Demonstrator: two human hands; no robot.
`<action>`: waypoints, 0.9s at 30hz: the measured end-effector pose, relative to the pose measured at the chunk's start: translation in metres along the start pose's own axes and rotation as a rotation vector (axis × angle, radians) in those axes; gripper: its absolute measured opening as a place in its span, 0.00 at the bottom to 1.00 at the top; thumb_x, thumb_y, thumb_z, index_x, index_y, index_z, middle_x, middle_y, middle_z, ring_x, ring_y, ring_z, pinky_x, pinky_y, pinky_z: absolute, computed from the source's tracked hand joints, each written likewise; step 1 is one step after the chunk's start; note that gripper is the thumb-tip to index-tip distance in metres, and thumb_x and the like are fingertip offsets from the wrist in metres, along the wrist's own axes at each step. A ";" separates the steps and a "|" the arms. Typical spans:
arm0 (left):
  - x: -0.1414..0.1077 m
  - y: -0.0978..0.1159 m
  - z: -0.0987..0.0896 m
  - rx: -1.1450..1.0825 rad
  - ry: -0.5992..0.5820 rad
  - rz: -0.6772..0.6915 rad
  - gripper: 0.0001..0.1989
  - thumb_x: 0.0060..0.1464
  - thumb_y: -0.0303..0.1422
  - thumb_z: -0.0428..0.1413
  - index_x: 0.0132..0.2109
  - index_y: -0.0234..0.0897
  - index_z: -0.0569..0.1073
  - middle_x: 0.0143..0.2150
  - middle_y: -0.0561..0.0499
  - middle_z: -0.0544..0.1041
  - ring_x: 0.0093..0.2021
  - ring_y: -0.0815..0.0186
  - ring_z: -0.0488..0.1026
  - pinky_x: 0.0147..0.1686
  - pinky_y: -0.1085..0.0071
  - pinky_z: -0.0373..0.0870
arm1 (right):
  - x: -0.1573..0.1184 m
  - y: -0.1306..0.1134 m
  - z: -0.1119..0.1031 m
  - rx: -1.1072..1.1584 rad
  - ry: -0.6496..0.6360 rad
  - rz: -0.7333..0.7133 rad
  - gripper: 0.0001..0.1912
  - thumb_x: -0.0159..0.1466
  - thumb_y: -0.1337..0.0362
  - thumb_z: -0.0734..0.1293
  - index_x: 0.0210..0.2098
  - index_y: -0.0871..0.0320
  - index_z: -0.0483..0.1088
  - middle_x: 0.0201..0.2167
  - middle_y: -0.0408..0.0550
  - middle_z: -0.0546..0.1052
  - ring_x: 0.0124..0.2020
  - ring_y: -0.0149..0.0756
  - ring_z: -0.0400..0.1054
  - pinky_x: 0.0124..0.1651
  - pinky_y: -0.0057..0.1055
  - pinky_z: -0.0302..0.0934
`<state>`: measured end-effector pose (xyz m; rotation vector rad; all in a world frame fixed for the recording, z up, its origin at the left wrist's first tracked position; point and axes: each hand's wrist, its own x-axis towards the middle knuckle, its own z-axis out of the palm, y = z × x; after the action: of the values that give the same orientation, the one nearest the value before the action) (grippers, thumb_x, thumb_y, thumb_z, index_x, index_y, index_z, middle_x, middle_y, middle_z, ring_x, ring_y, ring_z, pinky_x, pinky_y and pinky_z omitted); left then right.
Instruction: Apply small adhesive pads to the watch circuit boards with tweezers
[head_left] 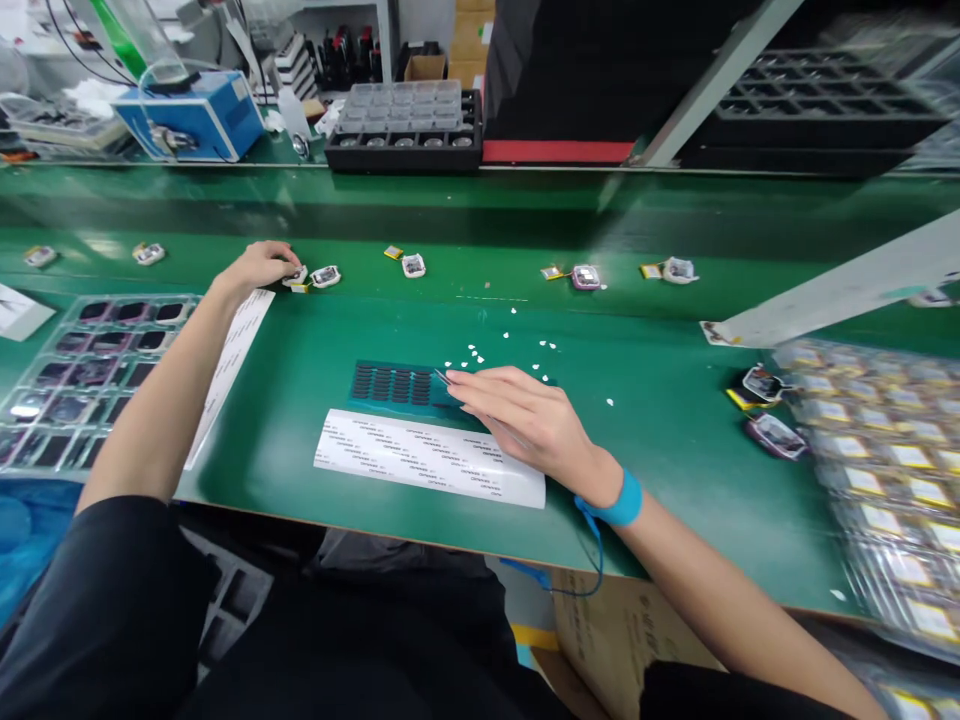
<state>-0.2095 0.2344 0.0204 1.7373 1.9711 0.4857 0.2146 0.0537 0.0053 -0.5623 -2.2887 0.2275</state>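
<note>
Right hand (536, 415) is gripping tweezers (442, 377) at the teal sheet's (388, 406) right end. Left hand (262, 266) is touching a small device (300, 276) up-left of that sheet, can't tell if it's pinching.

Thin tool (442, 377): partly hidden by right hand (536, 420). Small device (298, 281): partly covered by left hand (262, 266). White sheet (427, 460): print (repeated rows) too small to read. Clear tray (855, 565): cut off at right.
</note>
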 end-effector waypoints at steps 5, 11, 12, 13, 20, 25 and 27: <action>-0.007 -0.007 -0.008 -0.066 -0.049 0.015 0.12 0.62 0.36 0.62 0.49 0.35 0.75 0.50 0.50 0.76 0.50 0.61 0.75 0.52 0.60 0.73 | 0.000 -0.001 0.000 -0.040 -0.026 0.002 0.22 0.67 0.76 0.64 0.59 0.55 0.70 0.54 0.49 0.79 0.52 0.40 0.76 0.49 0.41 0.77; -0.024 0.011 -0.017 -0.217 0.076 0.086 0.10 0.53 0.29 0.68 0.32 0.36 0.73 0.28 0.55 0.76 0.34 0.69 0.70 0.50 0.61 0.72 | 0.002 -0.002 -0.001 -0.079 0.017 -0.018 0.21 0.66 0.75 0.66 0.57 0.56 0.70 0.52 0.50 0.80 0.51 0.41 0.76 0.48 0.41 0.77; -0.031 0.019 -0.018 -0.240 0.128 0.119 0.12 0.50 0.27 0.70 0.31 0.37 0.72 0.24 0.57 0.74 0.33 0.70 0.67 0.54 0.60 0.69 | 0.002 -0.003 -0.001 -0.086 0.026 -0.016 0.20 0.66 0.75 0.66 0.57 0.58 0.70 0.51 0.51 0.80 0.51 0.41 0.76 0.49 0.41 0.77; -0.039 0.028 -0.016 -0.258 0.191 0.156 0.13 0.47 0.27 0.71 0.31 0.39 0.72 0.23 0.59 0.74 0.33 0.70 0.66 0.56 0.60 0.67 | 0.002 -0.003 -0.001 -0.082 0.034 -0.008 0.19 0.66 0.74 0.66 0.56 0.59 0.70 0.51 0.52 0.80 0.51 0.42 0.76 0.49 0.41 0.76; -0.135 0.112 0.062 -0.751 0.020 0.282 0.11 0.55 0.38 0.65 0.39 0.39 0.72 0.31 0.57 0.80 0.29 0.70 0.75 0.36 0.65 0.73 | 0.001 -0.008 0.004 -0.009 0.116 0.145 0.19 0.70 0.76 0.57 0.56 0.56 0.67 0.34 0.45 0.78 0.36 0.35 0.72 0.39 0.35 0.71; -0.200 0.148 0.108 -0.981 -0.422 0.223 0.11 0.62 0.37 0.58 0.44 0.39 0.65 0.31 0.51 0.81 0.27 0.63 0.81 0.30 0.66 0.77 | 0.003 -0.014 0.006 0.003 0.208 0.246 0.12 0.71 0.70 0.61 0.53 0.57 0.69 0.25 0.38 0.71 0.25 0.28 0.65 0.30 0.26 0.64; -0.214 0.152 0.111 -1.016 -0.478 0.243 0.10 0.62 0.33 0.58 0.48 0.36 0.67 0.31 0.51 0.81 0.28 0.65 0.82 0.31 0.70 0.78 | 0.003 -0.016 0.007 0.001 0.185 0.232 0.10 0.70 0.67 0.66 0.51 0.57 0.70 0.27 0.39 0.74 0.25 0.27 0.67 0.28 0.24 0.63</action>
<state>-0.0025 0.0392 0.0357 1.2345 0.8938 0.8593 0.2027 0.0413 0.0079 -0.8152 -2.0440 0.2767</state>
